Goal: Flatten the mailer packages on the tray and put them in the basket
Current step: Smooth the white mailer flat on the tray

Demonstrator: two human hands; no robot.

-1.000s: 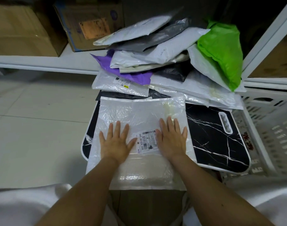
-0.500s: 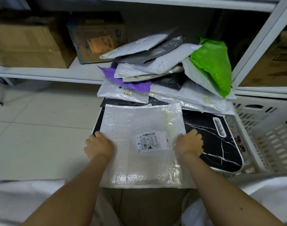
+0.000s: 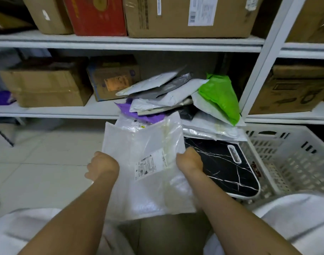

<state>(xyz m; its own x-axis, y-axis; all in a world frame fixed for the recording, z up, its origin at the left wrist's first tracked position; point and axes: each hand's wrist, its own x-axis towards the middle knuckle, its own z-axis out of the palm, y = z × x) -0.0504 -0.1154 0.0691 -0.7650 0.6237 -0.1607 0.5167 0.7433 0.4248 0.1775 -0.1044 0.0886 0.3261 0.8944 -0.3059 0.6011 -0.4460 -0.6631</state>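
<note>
Both hands held one clear bubble mailer point(image 3: 148, 162) up off the tray point(image 3: 223, 168), tilted toward the camera; the left hand point(image 3: 102, 166) was closed on its left edge, and the right hand point(image 3: 189, 160) was closed on its right edge, fingers curled behind the plastic; a white shipping label point(image 3: 151, 165) sat slanted on the mailer between the two hands. The tray was black with white marble veins and a slot handle, and lay just right of the held mailer; at its far end rested a pile of mailers point(image 3: 176, 100), white, grey and purple, with a bright green bag point(image 3: 220, 96) leaning on top at the right. The white basket point(image 3: 290, 159) stood right beside the tray, against the white shelf point(image 3: 120, 42), which carried cardboard boxes point(image 3: 187, 15).
</note>
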